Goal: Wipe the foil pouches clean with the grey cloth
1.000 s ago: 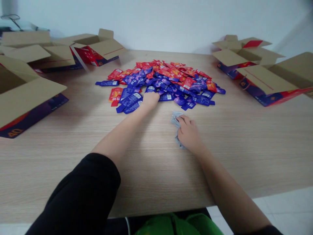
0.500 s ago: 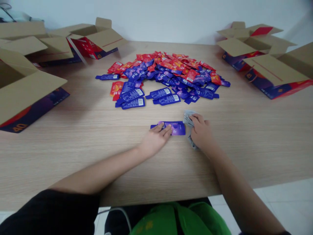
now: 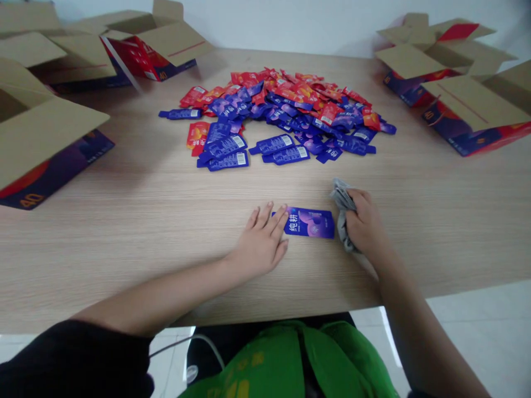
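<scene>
A purple-blue pouch [image 3: 311, 223] lies flat on the table in front of me, its printed face up. My left hand [image 3: 261, 237] rests with spread fingers, the fingertips on the pouch's left, spout end. In my right hand [image 3: 365, 224] a crumpled grey cloth [image 3: 343, 207] is bunched, just off the right end of the pouch. Beyond them, two blue pouches [image 3: 271, 145] lie back side up, and a small overlapping stack of blue pouches [image 3: 227, 160] is to their left.
A heap of red pouches [image 3: 290, 91] and blue pouches spreads across the back of the wooden table [image 3: 124, 232]. Open cardboard boxes stand on both sides: a near left box [image 3: 53, 166], a back left box [image 3: 178, 44], and a right box [image 3: 468, 121] with another behind.
My right hand has moved right with the cloth, away from the pouch. My left fingers have spread and slid to the pouch's end, uncovering its print. The view has tilted slightly downward.
</scene>
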Motion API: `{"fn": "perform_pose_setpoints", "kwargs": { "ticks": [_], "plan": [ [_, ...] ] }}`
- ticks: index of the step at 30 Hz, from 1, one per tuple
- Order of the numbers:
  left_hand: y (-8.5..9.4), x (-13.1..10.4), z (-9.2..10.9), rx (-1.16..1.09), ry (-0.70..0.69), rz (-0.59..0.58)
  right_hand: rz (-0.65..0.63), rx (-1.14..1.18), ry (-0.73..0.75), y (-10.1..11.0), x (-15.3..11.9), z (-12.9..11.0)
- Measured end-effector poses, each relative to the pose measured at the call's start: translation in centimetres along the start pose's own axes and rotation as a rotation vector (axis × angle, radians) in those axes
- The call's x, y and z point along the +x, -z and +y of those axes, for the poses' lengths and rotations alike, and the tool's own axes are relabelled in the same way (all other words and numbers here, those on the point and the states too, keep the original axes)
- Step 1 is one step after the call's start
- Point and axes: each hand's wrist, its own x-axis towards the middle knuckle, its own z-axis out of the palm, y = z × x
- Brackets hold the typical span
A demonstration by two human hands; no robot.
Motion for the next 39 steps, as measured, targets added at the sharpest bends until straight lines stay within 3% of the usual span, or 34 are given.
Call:
{"fn": "perform_pose_setpoints", "kwargs": {
  "ticks": [3,6,8,13,21,26,28,30,33,36,39],
  "plan": [
    [-0.8,-0.4,0.5,0.010,0.045,-0.014,0.004,0.055,0.108,-0.8,-0.8,-4.3],
    [-0.6,-0.5,1.0,0.032,0.069,-0.034,-0.162,-0.115,0.221,-2.8,-1.6,-8.8],
    [-0.2,-0.5,1.2,0.054,0.081,-0.046,-0.267,-0.250,0.253,-4.1,-1.9,-10.3],
    [0.2,-0.4,1.5,0.068,0.109,-0.037,-0.271,-0.373,0.271,-4.3,-2.2,-8.8],
    [-0.6,-0.1,1.2,0.048,0.107,-0.034,-0.162,-0.403,0.101,-2.4,-3.8,-5.4],
    [-0.9,-0.1,0.9,0.041,0.076,-0.039,-0.131,-0.309,0.085,-1.4,-3.2,-1.9],
    [-0.9,-0.1,0.9,0.039,0.068,-0.048,-0.105,-0.251,0.082,-1.2,-2.4,-1.6],
    [-0.8,-0.1,0.9,0.038,0.070,-0.044,-0.060,-0.193,0.100,-1.3,-1.5,-2.7],
    [-0.6,-0.1,1.1,0.036,0.075,-0.024,-0.047,-0.141,0.215,-2.4,-0.4,-6.5],
    [-0.3,-0.1,1.2,0.042,0.085,-0.044,-0.218,-0.227,0.283,-4.3,0.4,-9.8],
    [0.0,-0.1,1.4,0.050,0.090,-0.054,-0.323,-0.312,0.322,-5.7,0.6,-10.5]
  ]
}}
